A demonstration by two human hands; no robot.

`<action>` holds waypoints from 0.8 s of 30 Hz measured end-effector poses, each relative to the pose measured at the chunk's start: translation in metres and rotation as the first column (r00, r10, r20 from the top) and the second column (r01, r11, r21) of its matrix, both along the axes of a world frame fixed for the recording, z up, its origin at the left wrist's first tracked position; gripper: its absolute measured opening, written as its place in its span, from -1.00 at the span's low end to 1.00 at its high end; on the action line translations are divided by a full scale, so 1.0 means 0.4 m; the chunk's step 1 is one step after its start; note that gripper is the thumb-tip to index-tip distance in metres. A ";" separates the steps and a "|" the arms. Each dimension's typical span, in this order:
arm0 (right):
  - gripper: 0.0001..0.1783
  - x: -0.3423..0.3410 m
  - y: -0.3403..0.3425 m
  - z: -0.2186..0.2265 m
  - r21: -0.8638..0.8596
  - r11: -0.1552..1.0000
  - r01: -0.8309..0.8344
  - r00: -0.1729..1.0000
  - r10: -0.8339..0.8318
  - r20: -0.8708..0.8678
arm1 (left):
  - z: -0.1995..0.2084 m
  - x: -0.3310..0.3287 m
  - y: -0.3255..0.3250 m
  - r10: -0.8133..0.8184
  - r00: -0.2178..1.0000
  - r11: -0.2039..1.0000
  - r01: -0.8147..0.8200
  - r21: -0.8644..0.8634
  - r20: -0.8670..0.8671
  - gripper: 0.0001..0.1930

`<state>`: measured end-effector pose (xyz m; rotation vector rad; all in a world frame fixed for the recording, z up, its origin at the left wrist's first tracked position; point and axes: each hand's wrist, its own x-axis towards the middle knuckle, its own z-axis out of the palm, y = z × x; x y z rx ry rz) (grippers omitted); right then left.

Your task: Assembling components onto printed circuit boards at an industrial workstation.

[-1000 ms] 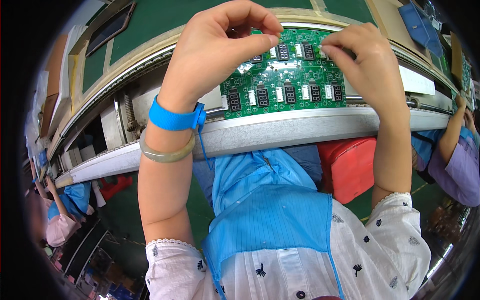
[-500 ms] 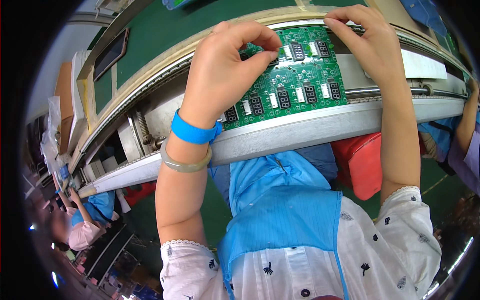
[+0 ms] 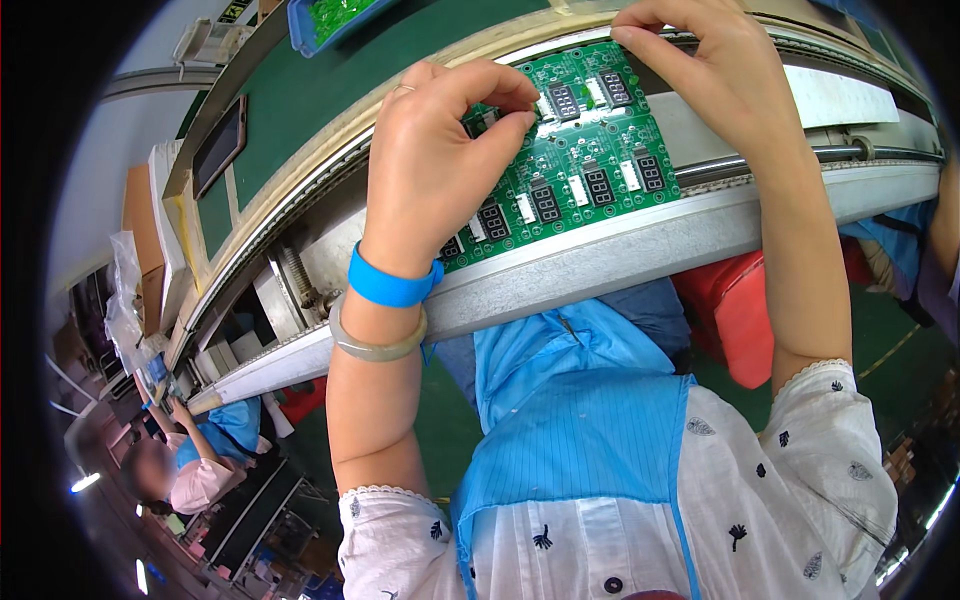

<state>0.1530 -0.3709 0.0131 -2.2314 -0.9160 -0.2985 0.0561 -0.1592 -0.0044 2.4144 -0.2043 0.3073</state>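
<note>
A green circuit board point(image 3: 560, 150) with rows of black digit displays point(image 3: 598, 185) and white connectors point(image 3: 577, 190) lies across the metal rails in front of me. Over its far part, my left hand point(image 3: 435, 150) is bent with thumb and forefinger pinched beside a connector. Whatever those fingertips hold is hidden. My right hand point(image 3: 725, 85) is at the board's far right corner, thumb and forefinger closed together; I cannot make out anything between them. Small bright green pieces sit on the board, one of them point(image 3: 588, 98) near the upper displays.
A long metal rail point(image 3: 600, 250) runs along the near side. Beyond lies a green work surface point(image 3: 310, 110) with a blue tray point(image 3: 300, 30) of green pieces and a dark phone-like device point(image 3: 220, 148). A red seat point(image 3: 725, 320) is below; another person point(image 3: 205, 450) sits at left.
The view has shifted, so the board appears farther left and more of the blue tray shows. Both hands keep nearly the same places over the board, with the left fingertips slightly nearer a display.
</note>
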 end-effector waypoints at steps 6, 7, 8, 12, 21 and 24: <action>-0.87 -0.003 -0.003 0.000 -0.009 1.000 0.007 0.999 -0.007 -0.039 | -0.006 0.001 -0.005 -0.007 1.000 0.999 0.006 0.034 0.027 -0.82; -0.87 -0.003 -0.004 0.000 -0.008 1.000 0.009 0.999 -0.009 -0.038 | -0.007 0.002 -0.006 -0.011 0.999 0.999 0.010 0.040 0.033 -0.82; -0.86 -0.002 -0.004 0.000 -0.013 1.000 0.009 0.999 -0.009 -0.035 | -0.007 0.002 -0.006 -0.015 0.999 0.999 0.013 0.046 0.040 -0.82; -0.86 -0.002 -0.006 0.001 -0.030 0.999 0.012 0.999 -0.013 -0.042 | -0.001 0.003 -0.013 -0.023 0.999 0.997 0.021 0.074 0.035 -0.82; -0.85 -0.002 -0.007 -0.005 0.002 1.000 0.021 0.997 -0.021 -0.070 | 0.007 0.003 -0.010 -0.033 0.999 0.996 0.030 0.088 0.036 -0.81; -0.85 -0.001 -0.004 0.006 0.033 0.999 0.029 0.996 -0.026 -0.086 | 0.023 -0.002 0.017 0.016 0.998 0.999 -0.015 -0.028 0.056 -0.81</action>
